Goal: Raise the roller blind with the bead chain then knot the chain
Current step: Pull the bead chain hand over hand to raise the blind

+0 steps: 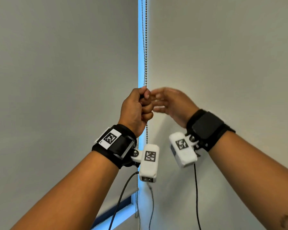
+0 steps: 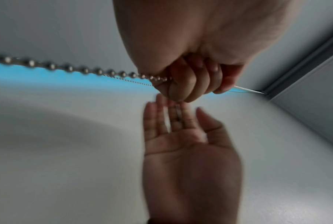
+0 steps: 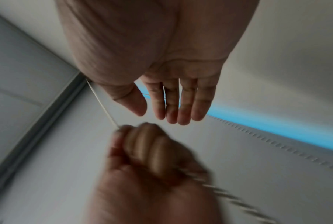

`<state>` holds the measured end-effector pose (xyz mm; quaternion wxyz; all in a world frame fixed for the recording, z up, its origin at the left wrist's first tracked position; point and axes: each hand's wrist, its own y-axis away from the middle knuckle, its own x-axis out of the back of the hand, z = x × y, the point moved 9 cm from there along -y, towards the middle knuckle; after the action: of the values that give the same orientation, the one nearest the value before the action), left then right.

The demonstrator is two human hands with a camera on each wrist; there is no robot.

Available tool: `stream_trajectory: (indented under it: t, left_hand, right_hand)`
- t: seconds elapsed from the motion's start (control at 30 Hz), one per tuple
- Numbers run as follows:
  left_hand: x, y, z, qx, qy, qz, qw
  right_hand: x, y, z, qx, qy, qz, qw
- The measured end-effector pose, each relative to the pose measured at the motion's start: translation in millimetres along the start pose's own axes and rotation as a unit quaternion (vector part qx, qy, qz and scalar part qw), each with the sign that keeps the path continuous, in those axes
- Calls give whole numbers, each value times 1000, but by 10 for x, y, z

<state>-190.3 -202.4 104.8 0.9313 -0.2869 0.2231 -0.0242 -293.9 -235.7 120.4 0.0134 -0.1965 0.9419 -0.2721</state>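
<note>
Both hands are working at the blind's edge: the left hand (image 1: 136, 110) is gripping the bead chain (image 1: 145, 47) in a curled fist, while the right hand (image 1: 171, 103) is hovering just beside it, fingers (image 3: 171, 103) straight, together, holding nothing. Beside them, the roller blind (image 1: 65, 63) is hanging.

silver bead chain (image 1: 146, 47), pale grey roller blind (image 1: 56, 63), black wrist straps (image 1: 116, 146)

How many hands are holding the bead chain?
1. The left hand grips the bead chain in a fist. The right hand is beside it, fingers straight, holding nothing.
</note>
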Motion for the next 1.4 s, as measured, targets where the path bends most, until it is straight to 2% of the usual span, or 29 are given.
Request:
stream_trajectory:
  t: [0.13, 0.27, 0.37, 0.47, 0.6, 0.77, 0.87, 0.93, 1.0, 1.1, 1.23, 1.33, 1.4]
  left_hand:
    - [-30, 16, -202, 20, 24, -1, 1000]
    - [-37, 18, -312, 27, 26, 12, 999]
    - [34, 79, -358, 25, -20, 18, 999]
    - [107, 186, -370, 16, -107, -8, 994]
    - [277, 115, -254, -4, -204, -20, 979]
    - [129, -52, 134, -82, -252, -52, 963]
    - [-34, -50, 301, -106, -272, -64, 954]
    - [-103, -74, 292, -96, -244, -73, 962]
    - [-139, -102, 234, -71, -172, -75, 980]
    - [-147, -102, 161, -41, -99, -54, 993]
    - [-36, -78, 165, -37, -85, -23, 995]
    - [1, -36, 123, -17, -66, -11, 998]
    - [-35, 17, 54, -5, -51, -11, 999]
  right_hand:
    - [-112, -137, -426, 16, -138, -12, 990]
    - [-279, -171, -564, 9, -238, -20, 971]
    - [-298, -140, -486, -1, -244, 29, 969]
    - [-265, -49, -350, 6, -227, 72, 971]
    - [-237, 30, -303, 31, -244, 61, 967]
    - [-343, 131, -154, 35, -237, 30, 970]
    - [-414, 237, 92, 10, -212, 23, 977]
    - [-463, 304, 282, -18, -212, 10, 977]
    - [-494, 331, 414, -28, -221, -8, 975]
    - [-510, 321, 541, -31, -196, -45, 979]
    - [-461, 322, 698, -42, -33, -126, 991]
    - [-229, 192, 627, -45, 69, -96, 992]
    - [-102, 58, 426, -29, 49, -57, 997]
